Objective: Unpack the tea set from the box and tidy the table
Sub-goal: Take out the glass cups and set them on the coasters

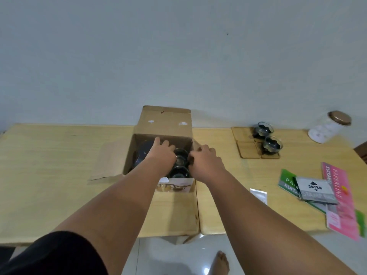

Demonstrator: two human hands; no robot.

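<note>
An open cardboard box (pixel 164 124) stands mid-table with its flaps spread. Inside it a dark teapot (pixel 142 155) lies on the left and two glass cups (pixel 181 154) (pixel 179 172) sit on the right. My left hand (pixel 162 151) reaches into the box, fingers spread toward the far wall, its side against the farther cup; its grip is hidden. My right hand (pixel 205 159) curls over the box's right wall, thumb inside beside that cup, fingers outside. Two more glass cups (pixel 264 129) (pixel 273 143) stand on wooden coasters (pixel 249 152) at the right.
A white jar with a bronze lid (pixel 329 127) stands at the far right, by the wall. A grey stamp-pad box (pixel 315 190), green and pink receipt books (pixel 337 197) and a small silvery packet (pixel 259 194) lie front right. A seam divides the two tabletops (pixel 59 185).
</note>
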